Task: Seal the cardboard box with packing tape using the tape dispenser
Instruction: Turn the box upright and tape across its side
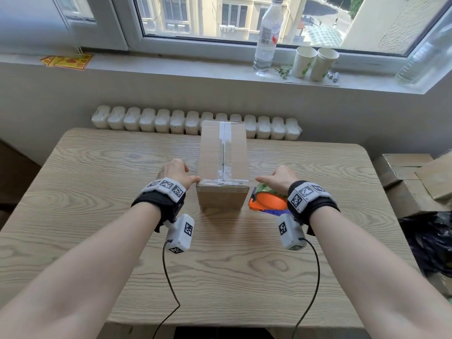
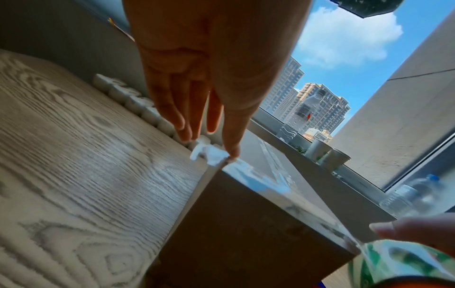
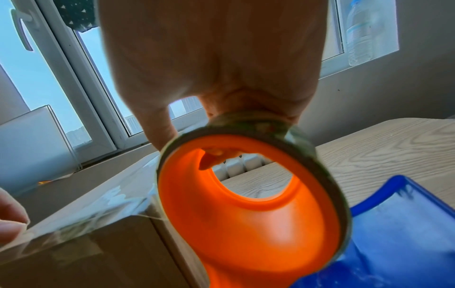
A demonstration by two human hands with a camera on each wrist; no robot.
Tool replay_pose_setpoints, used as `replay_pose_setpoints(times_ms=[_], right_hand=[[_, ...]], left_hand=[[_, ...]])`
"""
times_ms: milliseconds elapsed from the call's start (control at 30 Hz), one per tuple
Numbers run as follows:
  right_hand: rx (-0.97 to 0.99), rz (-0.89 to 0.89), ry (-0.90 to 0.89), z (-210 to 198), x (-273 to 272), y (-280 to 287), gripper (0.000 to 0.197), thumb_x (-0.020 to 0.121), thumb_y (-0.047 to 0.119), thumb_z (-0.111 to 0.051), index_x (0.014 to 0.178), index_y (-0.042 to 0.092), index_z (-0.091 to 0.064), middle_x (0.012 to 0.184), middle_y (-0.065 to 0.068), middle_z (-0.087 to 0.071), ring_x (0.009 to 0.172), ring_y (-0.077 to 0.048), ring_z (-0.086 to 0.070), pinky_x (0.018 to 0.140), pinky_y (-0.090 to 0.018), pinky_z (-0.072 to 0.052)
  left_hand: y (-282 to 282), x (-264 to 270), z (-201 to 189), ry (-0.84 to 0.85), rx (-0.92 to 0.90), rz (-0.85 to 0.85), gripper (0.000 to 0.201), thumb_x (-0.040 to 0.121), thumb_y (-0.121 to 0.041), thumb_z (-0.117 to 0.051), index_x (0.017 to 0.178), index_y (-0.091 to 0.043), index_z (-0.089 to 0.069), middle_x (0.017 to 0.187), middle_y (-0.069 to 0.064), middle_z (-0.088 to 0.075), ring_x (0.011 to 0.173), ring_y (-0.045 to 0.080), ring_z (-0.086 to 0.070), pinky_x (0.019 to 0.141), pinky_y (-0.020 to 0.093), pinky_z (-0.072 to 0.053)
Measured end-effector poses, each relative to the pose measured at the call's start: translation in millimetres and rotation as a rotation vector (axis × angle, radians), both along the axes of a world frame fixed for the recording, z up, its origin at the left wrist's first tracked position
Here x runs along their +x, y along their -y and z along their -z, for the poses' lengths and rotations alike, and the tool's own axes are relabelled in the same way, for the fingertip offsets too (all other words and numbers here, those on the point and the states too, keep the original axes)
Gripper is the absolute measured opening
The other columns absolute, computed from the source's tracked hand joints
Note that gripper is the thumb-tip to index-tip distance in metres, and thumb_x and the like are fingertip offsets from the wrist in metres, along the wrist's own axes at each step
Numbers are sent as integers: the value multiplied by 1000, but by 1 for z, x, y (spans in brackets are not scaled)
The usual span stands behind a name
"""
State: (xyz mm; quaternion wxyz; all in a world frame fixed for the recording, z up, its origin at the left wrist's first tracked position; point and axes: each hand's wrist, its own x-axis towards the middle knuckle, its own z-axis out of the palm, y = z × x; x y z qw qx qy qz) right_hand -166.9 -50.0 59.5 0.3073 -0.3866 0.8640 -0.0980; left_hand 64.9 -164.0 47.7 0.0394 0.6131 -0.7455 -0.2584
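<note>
A closed cardboard box (image 1: 223, 155) stands on the wooden table (image 1: 97, 167), with clear tape along its top seam and a fresh strip of tape (image 1: 223, 181) across its near top edge. My left hand (image 1: 176, 173) is at the box's left near corner, thumb pressing the tape end (image 2: 214, 155) onto the edge, fingers straight. My right hand (image 1: 278, 179) grips the orange and blue tape dispenser (image 1: 267, 201) just right of the box's near right corner. Tape runs from the roll (image 3: 253, 187) to the box (image 3: 86, 243).
A white radiator (image 1: 195, 122) runs behind the table. On the windowsill stand a clear bottle (image 1: 266, 37), two paper cups (image 1: 315, 63) and another bottle (image 1: 420, 62). Flat cardboard boxes (image 1: 411, 177) lie at the right of the table.
</note>
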Motion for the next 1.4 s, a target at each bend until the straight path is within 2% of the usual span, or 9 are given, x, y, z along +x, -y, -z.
replay_pose_setpoints(times_ms=[133,267,400,500,600,833,1067,1167,1400], right_hand=[[-4,49,76,-4,0,-4,35,78,29,-61,53,14,-41,55,-2,-43,49,-18,-40,47,-25,-28],[-10,84,144,-6,-2,-6,27,81,27,-58,62,11,-48,65,-4,-50,57,-18,-47,53,-26,-34],[-38,101,203,-6,-5,-6,22,81,23,-54,64,9,-50,74,-9,-54,71,-25,-51,69,-33,-40],[-46,67,219,-5,-8,-3,22,83,19,-51,64,8,-51,70,-8,-51,76,-26,-48,67,-31,-39],[-16,39,228,-6,-13,-4,12,90,16,-45,83,9,-52,66,0,-43,84,-22,-44,56,-21,-35],[-9,26,299,0,-29,-7,10,85,16,-59,83,7,-57,68,-1,-48,80,-23,-49,52,-21,-36],[-11,64,230,13,-48,-31,40,76,44,-72,62,9,-59,62,-4,-55,58,-17,-51,57,-27,-39],[-16,82,205,19,-49,-34,54,70,56,-71,47,16,-43,52,-2,-46,53,-20,-44,56,-29,-34],[20,96,126,24,-55,-45,56,69,61,-68,49,17,-40,56,-5,-45,55,-22,-43,57,-30,-34]], left_hand=[[-16,-5,-2,8,-126,94,32,85,-34,-63,107,-10,-60,117,9,-59,110,26,-54,90,36,-44],[-47,-21,3,-96,-261,464,29,94,-24,-47,117,-10,-58,134,7,-54,121,21,-51,104,32,-39],[-81,-51,13,-19,-140,741,46,98,-25,-36,143,-15,-30,157,2,-19,146,15,-13,121,33,-7],[-93,-68,20,34,-118,745,54,99,-30,-28,148,-13,-13,159,2,-6,147,13,-2,121,32,-1],[-93,-69,25,86,-107,740,58,100,-34,-25,149,-12,-6,160,2,-3,147,13,0,121,31,0],[-80,-61,30,56,-108,797,56,100,-32,-28,149,-16,-7,159,-2,-4,146,10,-2,118,25,1],[-67,-55,34,2,-129,857,56,98,-27,-35,148,-16,-13,158,-2,-11,146,12,-7,121,27,-6],[-65,-54,36,-3,-148,882,56,98,-27,-36,148,-17,-14,158,-1,-12,147,13,-7,121,28,-5],[-61,-53,37,21,-175,918,57,97,-27,-36,148,-19,-12,159,-2,-10,147,12,-5,121,27,-3]])
